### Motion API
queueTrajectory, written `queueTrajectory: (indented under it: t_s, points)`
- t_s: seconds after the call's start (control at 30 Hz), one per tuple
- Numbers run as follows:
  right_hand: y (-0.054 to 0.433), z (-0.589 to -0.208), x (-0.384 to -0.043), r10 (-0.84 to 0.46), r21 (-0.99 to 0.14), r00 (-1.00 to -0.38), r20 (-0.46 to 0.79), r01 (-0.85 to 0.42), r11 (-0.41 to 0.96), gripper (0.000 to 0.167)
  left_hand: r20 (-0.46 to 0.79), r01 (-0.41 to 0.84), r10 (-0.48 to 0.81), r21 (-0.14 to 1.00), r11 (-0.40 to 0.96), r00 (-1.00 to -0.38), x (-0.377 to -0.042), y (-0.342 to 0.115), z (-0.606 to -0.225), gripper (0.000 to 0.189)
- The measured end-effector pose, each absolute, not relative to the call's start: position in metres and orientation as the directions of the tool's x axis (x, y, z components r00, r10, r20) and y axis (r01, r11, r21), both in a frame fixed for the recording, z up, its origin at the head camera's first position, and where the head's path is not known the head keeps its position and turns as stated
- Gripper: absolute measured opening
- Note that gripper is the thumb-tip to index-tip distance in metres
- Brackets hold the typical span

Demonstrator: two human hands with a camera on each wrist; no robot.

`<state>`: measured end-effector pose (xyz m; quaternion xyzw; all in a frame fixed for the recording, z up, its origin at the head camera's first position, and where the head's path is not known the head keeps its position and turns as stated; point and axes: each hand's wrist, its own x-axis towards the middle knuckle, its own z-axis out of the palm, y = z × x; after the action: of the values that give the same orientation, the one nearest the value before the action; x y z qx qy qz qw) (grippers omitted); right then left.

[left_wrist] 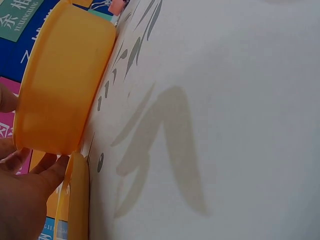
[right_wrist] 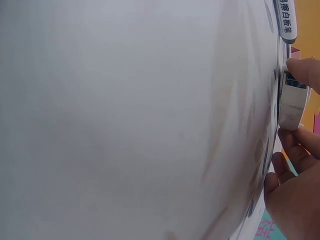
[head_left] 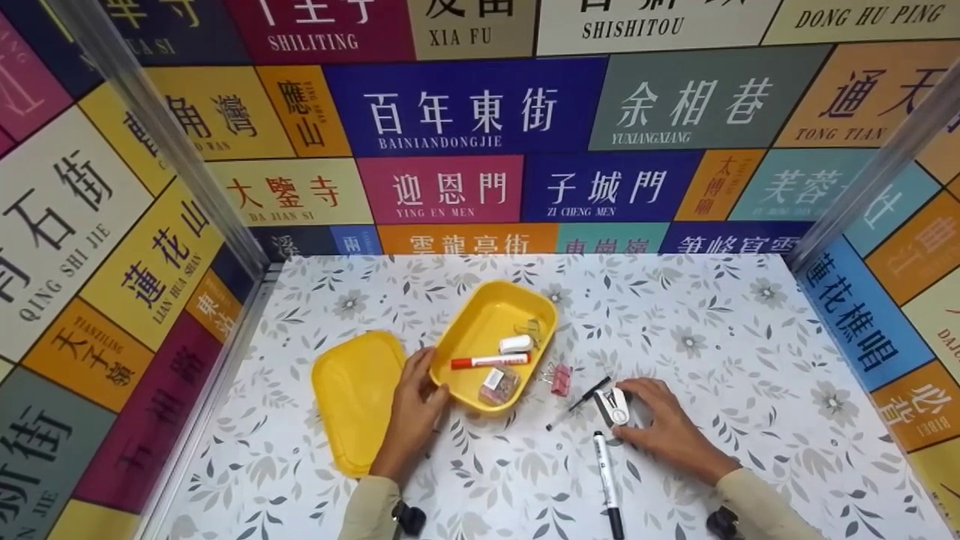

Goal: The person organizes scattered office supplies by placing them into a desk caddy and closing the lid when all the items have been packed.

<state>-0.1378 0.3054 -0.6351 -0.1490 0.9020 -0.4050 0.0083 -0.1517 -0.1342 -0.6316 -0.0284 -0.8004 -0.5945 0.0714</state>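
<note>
My left hand [head_left: 415,401] grips the near left side of a yellow plastic box [head_left: 456,328], with the thumb at its rim. Inside the box lie a red marker [head_left: 491,361], a white eraser-like block [head_left: 515,343], a small clear case [head_left: 499,383] and a yellowish clip [head_left: 529,328]. Over on the right, my right hand [head_left: 664,420] pinches a small white-and-dark gadget [head_left: 613,407] between thumb and fingers, low at the tabletop. The right wrist view shows that gadget [right_wrist: 292,107] with a dark opening at one end; I cannot tell its kind.
A yellow lid [head_left: 356,405] lies left of the box, partly behind my left forearm. Between the hands are a pink binder clip [head_left: 559,380] and a thin black pen [head_left: 578,403]. A white marker [head_left: 607,484] lies nearer me. Sign-covered panels [head_left: 480,112] enclose the floral table.
</note>
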Motion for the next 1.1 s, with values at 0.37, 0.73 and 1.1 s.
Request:
queueTrajectory:
  t_s: [0.37,0.73,1.1]
  points:
    - [0.305,-0.637,-0.14,-0.279,-0.739,-0.936,0.217,-0.344,0.579,0.072,0.162,0.144,-0.047,0.953,0.268,-0.986,-0.154,-0.134,-0.633,0.072]
    - [0.302,-0.639,-0.147,-0.295,-0.733,-0.903,0.314,-0.427,0.529,0.075,0.143,0.123,-0.05,0.952,0.282,-0.988,-0.152,-0.134,-0.631,0.072]
    - [0.298,-0.639,-0.151,-0.312,-0.711,-0.864,0.395,-0.502,0.492,0.075,0.141,0.123,-0.05,0.957,0.261,-0.989,-0.153,-0.132,-0.633,0.071]
